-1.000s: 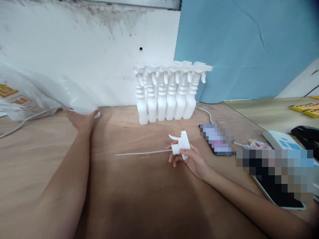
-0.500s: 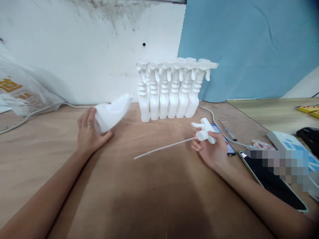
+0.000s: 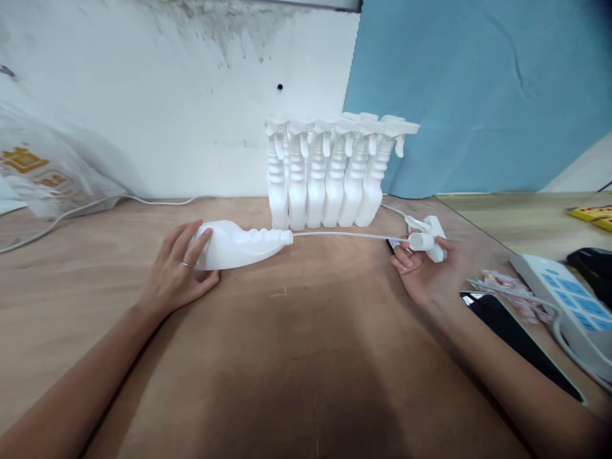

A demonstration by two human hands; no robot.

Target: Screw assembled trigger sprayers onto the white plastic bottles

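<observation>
A white plastic spray bottle (image 3: 234, 247) without its head lies sideways, neck pointing right, its base gripped by my left hand (image 3: 179, 264). My right hand (image 3: 421, 264) is closed round a white trigger sprayer head (image 3: 433, 239), its collar facing left. From that collar a thin white dip tube (image 3: 344, 234) runs left, slightly bowed, and its tip meets the bottle's mouth. Whether the tip is inside the mouth or just at it, I cannot tell.
Several white spray bottles (image 3: 325, 185) with trigger heads stand upright in a group by the wall. On the right lie a dark phone (image 3: 516, 341), a power strip (image 3: 564, 293) and a small plastic packet (image 3: 516, 287). A plastic bag (image 3: 57, 172) and a cable (image 3: 90, 205) are at left.
The bottle has swung from tilted upward to nearly level, its neck now toward the right. My right hand has moved right and slightly up, bringing the tube tip up to the bottle mouth.
</observation>
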